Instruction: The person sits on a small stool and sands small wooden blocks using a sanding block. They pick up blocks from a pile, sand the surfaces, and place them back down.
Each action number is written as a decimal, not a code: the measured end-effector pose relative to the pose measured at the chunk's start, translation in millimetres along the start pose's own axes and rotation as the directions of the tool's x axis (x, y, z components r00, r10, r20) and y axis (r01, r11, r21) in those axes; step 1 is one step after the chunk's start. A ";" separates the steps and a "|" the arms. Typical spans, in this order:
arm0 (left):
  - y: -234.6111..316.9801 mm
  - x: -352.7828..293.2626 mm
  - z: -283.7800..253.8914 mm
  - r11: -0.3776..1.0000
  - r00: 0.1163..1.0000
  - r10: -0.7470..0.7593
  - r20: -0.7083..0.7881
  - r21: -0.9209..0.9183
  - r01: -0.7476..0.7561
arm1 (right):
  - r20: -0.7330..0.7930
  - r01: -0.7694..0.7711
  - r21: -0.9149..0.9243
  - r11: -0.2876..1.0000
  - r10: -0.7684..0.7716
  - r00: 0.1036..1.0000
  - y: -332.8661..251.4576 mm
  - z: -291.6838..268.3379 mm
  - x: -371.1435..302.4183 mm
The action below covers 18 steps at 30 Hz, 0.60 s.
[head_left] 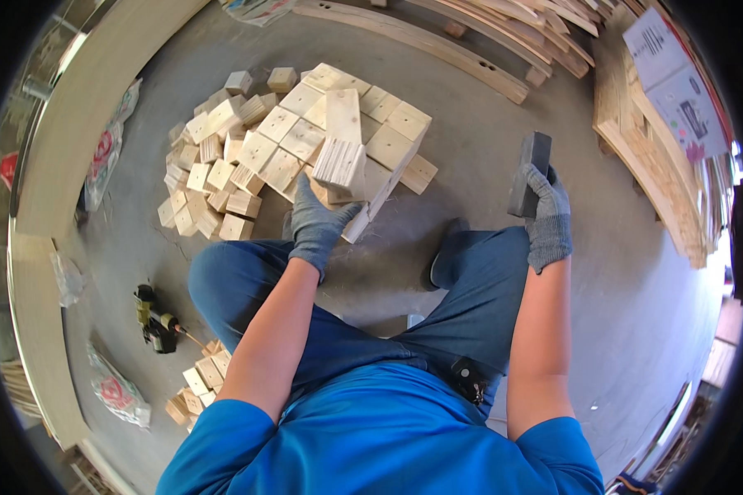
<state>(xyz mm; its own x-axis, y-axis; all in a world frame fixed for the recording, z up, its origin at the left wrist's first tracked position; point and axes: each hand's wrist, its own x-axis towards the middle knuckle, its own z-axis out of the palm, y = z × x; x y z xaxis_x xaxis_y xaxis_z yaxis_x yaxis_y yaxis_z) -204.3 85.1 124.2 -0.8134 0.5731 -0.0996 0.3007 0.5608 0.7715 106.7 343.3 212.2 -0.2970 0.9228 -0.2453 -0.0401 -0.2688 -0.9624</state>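
- Right hand (547, 208): gloved fingers wrap a dark grey block (537, 152) near the right knee.
- Left hand (316, 228): fingers spread at the near end of a pale wooden block (343, 115) atop clustered blocks (390, 147); gripping, cannot tell.

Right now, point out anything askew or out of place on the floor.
Loose wooden blocks lie jumbled beside the neat grid of blocks, and a crumpled plastic bag lies at lower left on the floor, like litter.
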 end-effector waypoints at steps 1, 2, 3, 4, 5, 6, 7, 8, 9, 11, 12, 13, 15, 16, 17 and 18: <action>-3.0 0.0 -0.4 0.998 0.999 -0.031 0.030 -0.052 0.032 | 0.005 0.029 -0.051 0.998 -0.029 1.000 -2.0 7.5 -3.6; -10.6 1.0 0.8 0.999 1.000 -0.014 -0.006 -0.040 0.014 | 0.011 0.059 -0.101 0.993 -0.058 0.998 -3.4 14.6 -6.5; -20.2 5.1 7.9 0.999 0.999 0.008 -0.042 -0.035 -0.010 | 0.029 0.077 -0.169 0.983 -0.073 0.997 -2.8 19.2 -6.6; -27.3 9.6 11.9 0.999 0.996 0.031 -0.079 -0.022 -0.033 | 0.049 0.094 -0.232 0.968 -0.085 0.995 4.0 23.6 -5.3; -33.9 16.4 15.7 0.998 0.994 0.055 -0.096 -0.011 -0.056 | 0.069 0.112 -0.292 0.950 -0.096 0.993 9.3 28.0 -4.4; -31.3 14.2 21.1 0.996 0.994 0.059 -0.097 -0.065 -0.065 | 0.081 0.104 -0.323 0.941 -0.082 0.993 13.5 33.6 -7.4; -22.4 11.5 25.7 0.990 0.992 0.064 -0.105 -0.120 -0.077 | 0.096 0.100 -0.352 0.931 -0.070 0.993 17.1 45.5 -11.8; -17.4 11.3 27.9 0.981 0.991 0.070 -0.112 -0.173 -0.089 | 0.109 0.096 -0.380 0.920 -0.058 0.992 21.5 57.7 -17.0; -51.2 21.0 47.2 0.964 0.990 0.042 -0.138 -0.256 -0.076 | 0.181 0.133 -0.376 0.917 -0.068 0.981 24.6 79.0 -22.0; -63.0 26.7 74.8 0.883 0.990 0.036 -0.138 -0.459 -0.096 | 0.266 0.198 -0.376 0.905 -0.099 0.959 35.3 106.6 -29.4; -61.9 28.6 80.4 0.857 0.990 0.033 -0.137 -0.506 -0.098 | 0.305 0.255 -0.460 0.851 -0.119 0.945 35.6 119.9 -32.8; -60.5 31.8 82.5 0.838 0.990 0.032 -0.140 -0.536 -0.103 | 0.346 0.309 -0.532 0.789 -0.130 0.929 34.7 135.3 -35.1; -60.7 36.5 86.4 0.811 0.990 0.022 -0.139 -0.577 -0.099 | 0.412 0.385 -0.618 0.685 -0.135 0.901 32.8 162.7 -43.0; -60.8 40.7 87.5 0.794 0.989 0.020 -0.145 -0.599 -0.104 | 0.437 0.412 -0.634 0.655 -0.137 0.889 31.2 176.7 -46.6; -61.3 42.7 88.7 0.777 0.989 0.013 -0.148 -0.621 -0.103 | 0.462 0.439 -0.648 0.623 -0.137 0.876 32.1 187.8 -49.0; -61.4 45.0 90.4 0.758 0.988 0.011 -0.151 -0.643 -0.107 | 0.479 0.477 -0.686 0.549 -0.152 0.864 35.4 196.7 -49.7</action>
<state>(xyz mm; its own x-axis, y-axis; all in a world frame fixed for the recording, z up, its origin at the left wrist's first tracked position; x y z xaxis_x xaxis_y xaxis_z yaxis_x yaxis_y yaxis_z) -214.3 130.4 15.5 -0.8759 0.4825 0.0049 -0.0056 -0.0203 0.9998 -67.6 233.5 213.3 -0.7080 0.7062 -0.0094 0.4911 0.4826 -0.7252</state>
